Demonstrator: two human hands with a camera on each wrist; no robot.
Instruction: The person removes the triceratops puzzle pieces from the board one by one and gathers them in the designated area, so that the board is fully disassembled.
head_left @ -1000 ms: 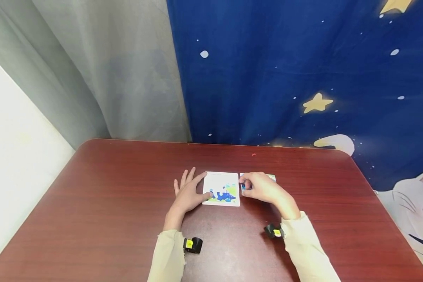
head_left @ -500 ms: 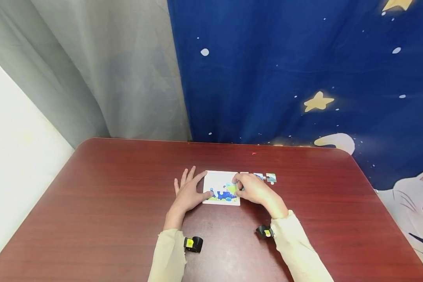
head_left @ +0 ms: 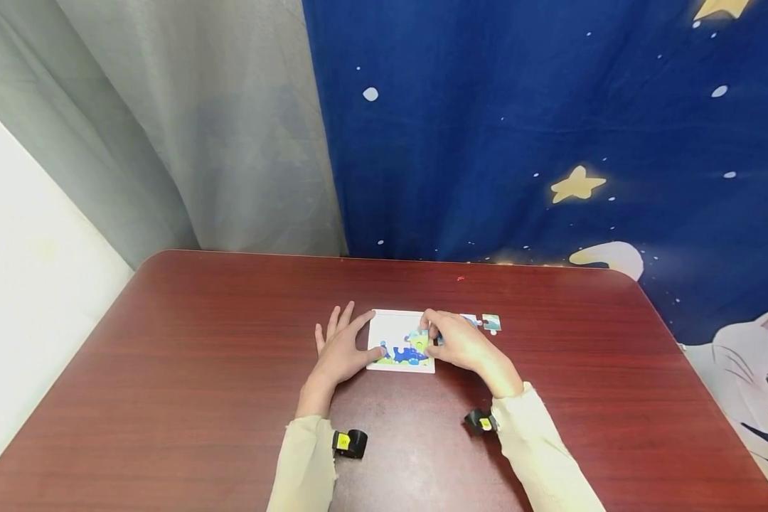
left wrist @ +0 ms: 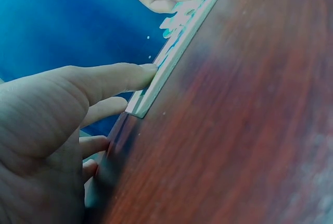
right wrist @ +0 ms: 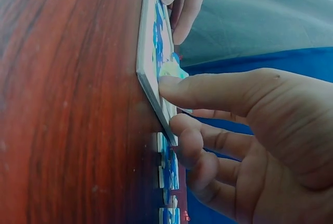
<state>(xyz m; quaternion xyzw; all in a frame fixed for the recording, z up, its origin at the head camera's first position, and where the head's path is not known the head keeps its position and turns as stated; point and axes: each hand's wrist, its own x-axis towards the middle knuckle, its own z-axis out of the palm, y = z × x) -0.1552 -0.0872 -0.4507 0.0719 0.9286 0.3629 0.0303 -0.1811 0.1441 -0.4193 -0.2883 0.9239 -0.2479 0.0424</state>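
A white-framed jigsaw board (head_left: 390, 323) lies on the table, with a dark blue animal picture along its lower part. My left hand (head_left: 343, 353) is spread at the board's left side, thumb on the lower left and index finger at the upper left corner. At the board's right side, my right hand (head_left: 464, 345) pinches a yellow-green puzzle piece (head_left: 417, 340) between thumb and fingers. That puzzle piece (right wrist: 174, 70) stands tilted up from the board in the right wrist view. My curled right fingers hide the board's right edge in the head view.
To the right of the board lie several loose puzzle pieces (head_left: 491, 322), partly behind my right hand. A tiny red scrap (head_left: 461, 279) lies near the far edge of the brown table (head_left: 198, 341). Curtains (head_left: 454, 128) hang behind the table.
My right hand has moved left from the loose pieces onto the board's right side. The yellow-green piece, flat earlier, is now tilted up. My left hand has stayed in place.
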